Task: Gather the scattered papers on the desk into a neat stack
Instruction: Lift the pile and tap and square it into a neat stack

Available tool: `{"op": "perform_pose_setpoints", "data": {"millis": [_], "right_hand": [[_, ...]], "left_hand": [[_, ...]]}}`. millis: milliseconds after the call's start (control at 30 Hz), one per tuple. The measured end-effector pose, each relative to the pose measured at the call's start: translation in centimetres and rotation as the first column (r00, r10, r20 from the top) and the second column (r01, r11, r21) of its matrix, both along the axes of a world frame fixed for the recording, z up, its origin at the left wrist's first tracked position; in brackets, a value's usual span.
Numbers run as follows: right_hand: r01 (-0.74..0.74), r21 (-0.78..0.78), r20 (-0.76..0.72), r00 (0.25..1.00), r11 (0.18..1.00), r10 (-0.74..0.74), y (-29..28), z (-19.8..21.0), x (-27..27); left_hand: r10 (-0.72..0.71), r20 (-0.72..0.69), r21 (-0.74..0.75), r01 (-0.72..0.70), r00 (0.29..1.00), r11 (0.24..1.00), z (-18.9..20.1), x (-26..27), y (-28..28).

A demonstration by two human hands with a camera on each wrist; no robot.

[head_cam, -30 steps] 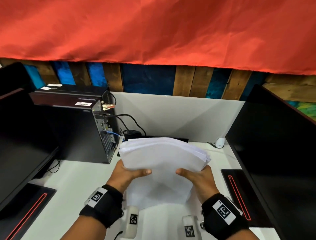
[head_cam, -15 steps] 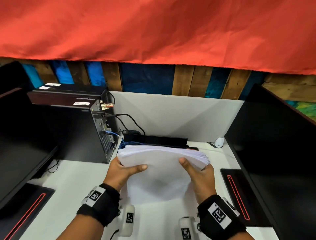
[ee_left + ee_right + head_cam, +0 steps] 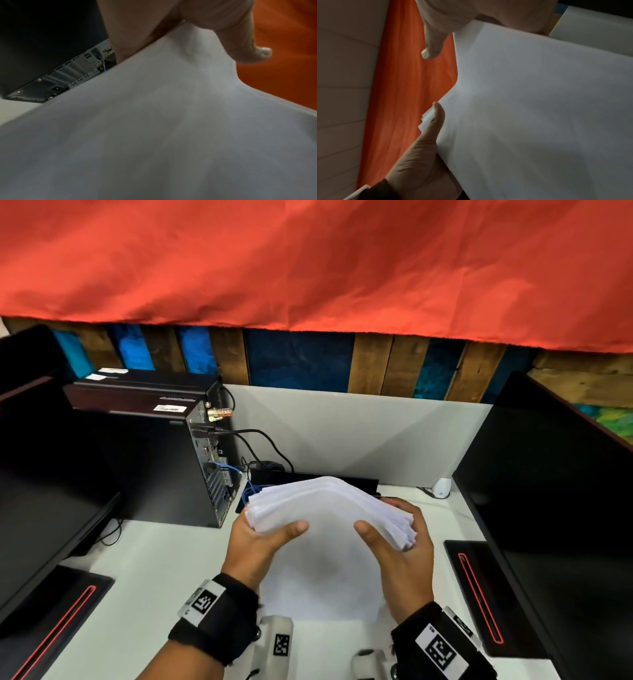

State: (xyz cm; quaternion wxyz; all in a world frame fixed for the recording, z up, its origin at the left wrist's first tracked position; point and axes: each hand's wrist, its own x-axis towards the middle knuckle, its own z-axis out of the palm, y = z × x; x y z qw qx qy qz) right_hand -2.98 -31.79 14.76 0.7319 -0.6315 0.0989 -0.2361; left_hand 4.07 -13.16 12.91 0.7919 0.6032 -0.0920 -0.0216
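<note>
A thick stack of white papers (image 3: 325,508) stands on its lower edge on the white desk (image 3: 164,559), and its top bows up into a peak. My left hand (image 3: 270,532) grips its left side, thumb across the front sheet. My right hand (image 3: 390,529) grips the right side, where the sheet edges fan out unevenly. In the left wrist view the paper (image 3: 154,135) fills the frame under my thumb (image 3: 240,40). The right wrist view shows the sheets (image 3: 539,108) with the left hand's thumb (image 3: 436,121) pressed on their uneven edge.
A black PC tower (image 3: 154,460) with cables (image 3: 260,446) stands just left of the papers. Dark monitors flank the desk at left (image 3: 44,491) and right (image 3: 548,508). Their black, red-lined bases (image 3: 479,594) sit near my wrists. A white divider (image 3: 359,433) closes the back.
The stack dipped toward the desk half a second ago and has come back up. Its top edge now arches into a peak. Both hands keep their hold.
</note>
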Motion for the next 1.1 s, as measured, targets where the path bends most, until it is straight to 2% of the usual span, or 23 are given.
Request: {"op": "perform_pose_setpoints", "data": {"millis": [67,133,233,333,433,567,633,733,833,900,967,1000,1033,1100], "right_hand": [[0.062,0.045,-0.037,0.998,0.997,-0.060,-0.5,-0.1,0.2],[0.044,0.083,-0.090,0.995,0.996,-0.036,-0.9,-0.5,0.1],[-0.071,0.010,-0.176,0.982,0.997,0.072,-0.4,-0.8,-0.3],[-0.015,0.010,-0.192,0.981,1.000,0.017,-0.4,-1.0,0.0],[0.017,-0.015,-0.164,0.986,1.000,-0.019,-0.4,0.2,0.6],[0.024,-0.020,-0.055,0.998,1.000,-0.025,-0.2,1.3,-0.1],[0.032,-0.013,-0.033,0.999,0.999,-0.033,-0.4,0.7,-0.4],[0.061,-0.007,-0.053,0.997,0.998,-0.061,-0.5,-0.8,-0.4],[0.120,-0.113,-0.008,0.993,0.986,-0.122,-0.1,-1.5,-0.6],[0.160,-0.275,0.100,0.985,0.948,-0.138,0.3,-1.7,-1.0],[0.224,-0.520,0.226,0.967,0.824,-0.119,0.6,-1.8,-1.4],[0.237,-0.587,0.251,0.962,0.774,-0.104,0.6,-2.1,-1.3],[0.227,-0.602,0.240,0.966,0.765,-0.098,0.6,-2.3,-1.3],[0.204,-0.566,0.192,0.975,0.799,-0.113,0.5,-2.4,-1.2]], "left_hand": [[0.037,-0.024,-0.021,-0.038,0.999,0.999,-0.2,0.2,0.1],[0.026,-0.069,-0.018,-0.027,0.997,0.999,-0.6,0.1,0.2],[0.071,-0.081,0.033,-0.069,0.994,0.997,-1.3,-0.4,-0.1],[0.125,-0.083,0.034,-0.123,0.989,0.992,-0.9,-0.6,-0.7],[0.133,-0.036,0.035,-0.132,0.990,0.991,0.9,-0.9,-1.4],[0.187,0.073,0.013,-0.188,0.980,0.982,2.6,-0.9,-0.9],[0.212,0.116,0.047,-0.218,0.970,0.975,2.5,-0.8,-0.5],[0.290,0.094,0.070,-0.296,0.953,0.952,1.5,-0.5,-0.4],[0.353,0.040,0.014,-0.354,0.935,0.935,1.1,-0.7,-0.8],[0.370,0.043,-0.030,-0.369,0.928,0.929,1.5,-0.9,-1.1],[0.396,0.066,-0.040,-0.394,0.916,0.918,1.8,-0.8,-1.3],[0.405,0.064,-0.037,-0.404,0.912,0.914,1.9,-0.7,-1.4],[0.414,0.060,-0.034,-0.412,0.908,0.910,2.0,-0.6,-1.4],[0.435,0.054,-0.029,-0.434,0.899,0.901,2.1,-0.4,-1.3]]}}
